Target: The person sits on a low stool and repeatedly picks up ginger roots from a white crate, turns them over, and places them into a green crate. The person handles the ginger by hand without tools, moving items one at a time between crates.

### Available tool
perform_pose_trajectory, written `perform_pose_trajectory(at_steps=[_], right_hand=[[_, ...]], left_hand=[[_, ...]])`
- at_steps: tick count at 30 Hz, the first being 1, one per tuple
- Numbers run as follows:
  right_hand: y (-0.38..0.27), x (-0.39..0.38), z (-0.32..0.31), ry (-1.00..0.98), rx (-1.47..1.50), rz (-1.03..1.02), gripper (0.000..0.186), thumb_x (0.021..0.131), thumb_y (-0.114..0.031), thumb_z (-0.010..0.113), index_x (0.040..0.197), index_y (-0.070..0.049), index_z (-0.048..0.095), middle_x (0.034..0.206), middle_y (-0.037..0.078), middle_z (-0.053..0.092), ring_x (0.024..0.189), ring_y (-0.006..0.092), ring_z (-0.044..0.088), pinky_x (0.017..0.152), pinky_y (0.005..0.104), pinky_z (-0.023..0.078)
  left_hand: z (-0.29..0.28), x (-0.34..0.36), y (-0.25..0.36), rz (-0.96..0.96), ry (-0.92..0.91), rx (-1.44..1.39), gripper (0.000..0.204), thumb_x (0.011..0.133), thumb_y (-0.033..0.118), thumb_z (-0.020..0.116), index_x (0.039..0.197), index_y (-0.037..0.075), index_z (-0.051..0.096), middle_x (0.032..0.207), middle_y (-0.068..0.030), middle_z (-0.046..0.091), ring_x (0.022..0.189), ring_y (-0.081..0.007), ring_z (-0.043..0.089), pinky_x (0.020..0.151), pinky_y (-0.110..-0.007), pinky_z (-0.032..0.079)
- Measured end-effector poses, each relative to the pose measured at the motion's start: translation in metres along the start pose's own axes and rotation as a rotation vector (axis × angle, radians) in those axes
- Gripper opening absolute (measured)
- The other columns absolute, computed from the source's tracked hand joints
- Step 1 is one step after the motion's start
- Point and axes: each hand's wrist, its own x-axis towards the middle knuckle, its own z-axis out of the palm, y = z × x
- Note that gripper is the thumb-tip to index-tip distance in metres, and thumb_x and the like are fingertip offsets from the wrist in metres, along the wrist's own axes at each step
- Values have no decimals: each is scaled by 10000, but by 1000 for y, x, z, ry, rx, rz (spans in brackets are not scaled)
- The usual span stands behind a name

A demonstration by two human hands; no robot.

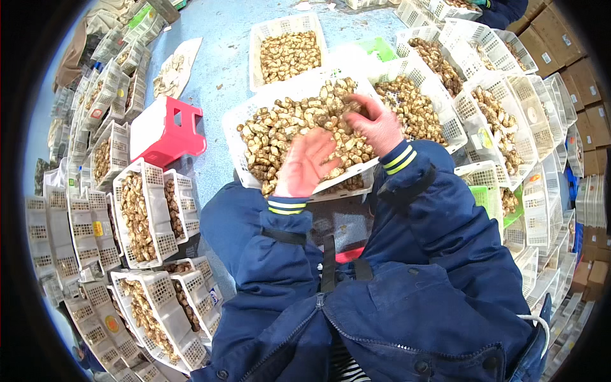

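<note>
A white perforated crate point(237, 151) rests across my lap, filled with small, lumpy brown-and-cream pieces point(273, 130) that look like mushrooms or bulbs; I cannot tell which. Over its near side is my left hand point(307, 159), palm turned up and fingers stretched out, with nothing seen in it. Among the pieces on the right, my right hand point(377, 124) curves its thumb and fingers into a C, apart from each other. Motion blurs both hands slightly. Whether a piece touches the right fingertips is hard to make out.
Another filled crate point(254, 54) stands on the blue floor point(219, 38) beyond. A pink-and-white step stool point(167, 130) is at the left. Rows of filled crates point(141, 216) line the left side; more crates point(493, 137) stack up on the right, before cardboard boxes point(557, 41).
</note>
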Motion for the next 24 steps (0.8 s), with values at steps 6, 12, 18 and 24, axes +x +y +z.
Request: perform_pose_trajectory(at_steps=[6, 12, 18, 24], right_hand=[[15, -16, 36, -73, -181, -258, 492, 786, -31, 713, 1256, 2, 573, 1211, 132, 620, 1024, 169, 620, 874, 312, 514], [11, -15, 37, -407, 244, -83, 664, 863, -190, 696, 1436, -22, 403, 1324, 59, 547, 1082, 119, 532, 960, 275, 422], [1, -13, 31, -390, 363, 115, 555, 896, -102, 645, 1414, -52, 453, 1219, 79, 632, 1014, 105, 590, 831, 241, 490], [-35, -24, -91, 4, 12, -197, 485, 888, -35, 542, 1364, 35, 476, 1145, 163, 652, 1000, 217, 636, 908, 318, 501]], left_hand=[[-4, 2, -35, -11, -175, -199, 433, 993, 403, 501, 1309, 107, 518, 1295, -82, 585, 1212, -247, 539, 1018, -434, 435], [-10, -1, -28, -7, -220, -241, 422, 990, 461, 465, 1186, 110, 593, 1071, -50, 670, 969, -204, 635, 864, -369, 508], [-19, 8, -30, -159, -144, -181, 469, 984, 494, 468, 1132, 73, 611, 972, -71, 679, 841, -197, 651, 761, -378, 536], [-76, 17, -14, 64, -111, -396, 412, 1002, 403, 478, 1189, 63, 617, 1145, -109, 675, 1076, -259, 639, 904, -433, 538]])
